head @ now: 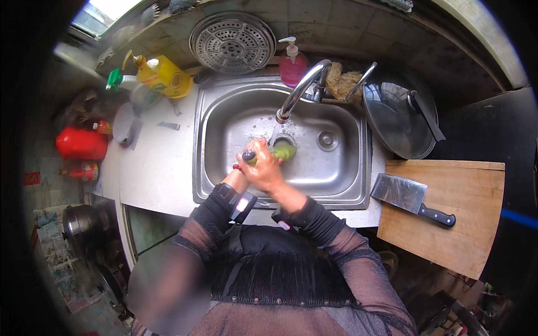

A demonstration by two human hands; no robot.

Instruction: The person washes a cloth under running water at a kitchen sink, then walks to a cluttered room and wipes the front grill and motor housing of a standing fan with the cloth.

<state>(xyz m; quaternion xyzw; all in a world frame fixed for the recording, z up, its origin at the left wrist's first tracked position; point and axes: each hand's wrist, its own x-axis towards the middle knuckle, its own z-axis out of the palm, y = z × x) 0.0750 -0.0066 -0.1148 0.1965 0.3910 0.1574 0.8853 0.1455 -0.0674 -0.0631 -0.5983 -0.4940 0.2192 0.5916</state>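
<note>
Over the stainless steel sink basin (222, 126), both of my hands are wet and close together around a long green vegetable (285, 152). My right hand (265, 167) lies across the top of it, fingers wrapped over. Partly covered by the right, my left hand (249, 148) holds the vegetable's near end, where a dark rounded tip shows. The green end points right, above the drain opening (285, 139). From the chrome faucet (303, 86) a stream of water (275, 133) falls beside my fingers. A red bracelet (237, 167) circles my left wrist.
Right of the sink, a cleaver (401, 194) lies on a wooden cutting board (454, 185), its blade overhanging the left edge. A glass pot lid (393, 119) leans behind. A pink soap bottle (293, 69), steamer plate (232, 43) and yellow pump bottle (166, 77) stand along the back.
</note>
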